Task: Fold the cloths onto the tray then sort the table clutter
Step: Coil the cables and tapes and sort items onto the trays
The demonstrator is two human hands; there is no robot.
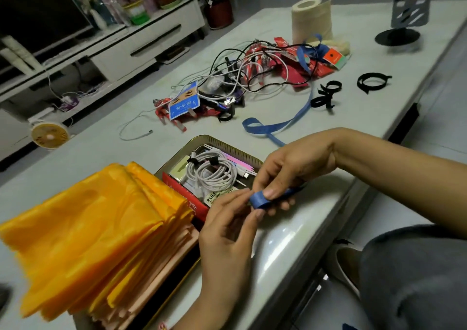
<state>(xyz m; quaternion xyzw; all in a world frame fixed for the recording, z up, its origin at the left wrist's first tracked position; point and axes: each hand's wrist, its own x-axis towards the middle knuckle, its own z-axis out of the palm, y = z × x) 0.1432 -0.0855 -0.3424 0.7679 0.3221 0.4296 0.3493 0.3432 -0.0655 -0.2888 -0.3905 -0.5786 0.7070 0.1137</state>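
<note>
Pale stone counter (pixel 290 241) fills the view. At 8 o'clock a stack of folded yellow cloths (pixel 88 223) lies on the metal tray (pixel 227 148), covering its near half. At 12 o'clock sprawls a heap of cables and red wrappers (pixel 252 77). At 4 o'clock from the tray's middle, over its rim, the right hand (pixel 290 168) has its fingers curled round a rolled end of blue ribbon (pixel 260 199). The left hand (pixel 227 233), at 6 o'clock of it, pinches the same roll with thumb and forefinger. More blue ribbon loops over the counter beyond the right hand. A coiled white cable (pixel 209 173) sits in the tray's far half. At 2 o'clock lie black straps (pixel 326 95).
</note>
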